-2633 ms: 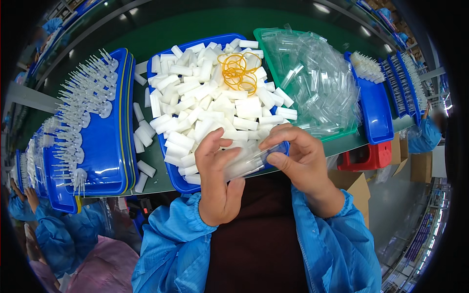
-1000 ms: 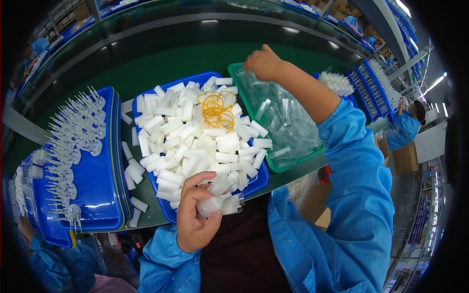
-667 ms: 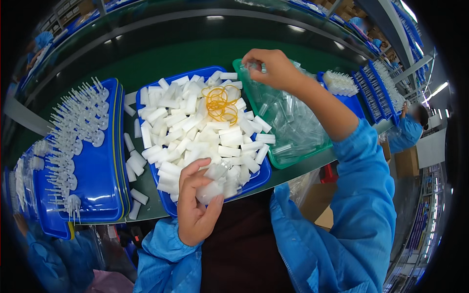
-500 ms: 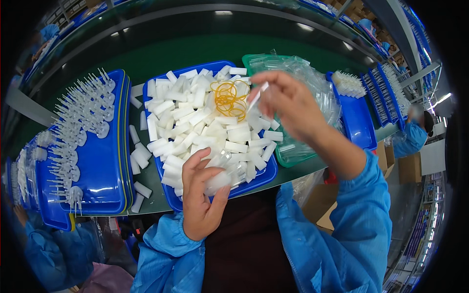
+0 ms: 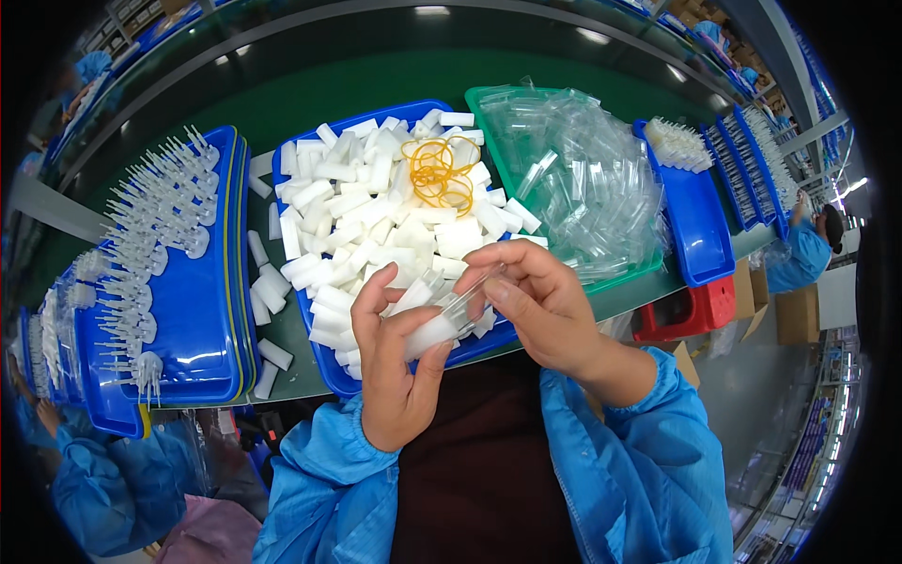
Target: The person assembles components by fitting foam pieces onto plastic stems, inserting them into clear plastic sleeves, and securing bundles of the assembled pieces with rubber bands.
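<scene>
My left hand (image 5: 390,376) is closed round a white block (image 5: 430,335) with clear plastic about it, low over the front of a blue tray (image 5: 324,350). From the right, my right hand (image 5: 554,315) pinches a clear plastic sleeve (image 5: 470,299) between thumb and fingers. The sleeve slants down to the block in my left hand; whether the block sits inside it, I cannot tell. White foam-like blocks (image 5: 352,221) fill the blue tray under both hands. A tangle of yellow rubber bands (image 5: 440,177) lies on top of them.
A green tray (image 5: 481,105) of clear plastic sleeves (image 5: 597,183) stands right of the blocks. Stacked blue trays (image 5: 193,348) at left carry white spiky pieces (image 5: 155,216). Loose blocks (image 5: 272,282) lie between. Farther right are a small blue tray (image 5: 700,235) and a red stool (image 5: 691,310).
My right hand has come down and left, from beside the green tray to my left hand, and now pinches a clear sleeve there. My left hand has stayed nearly in place.
</scene>
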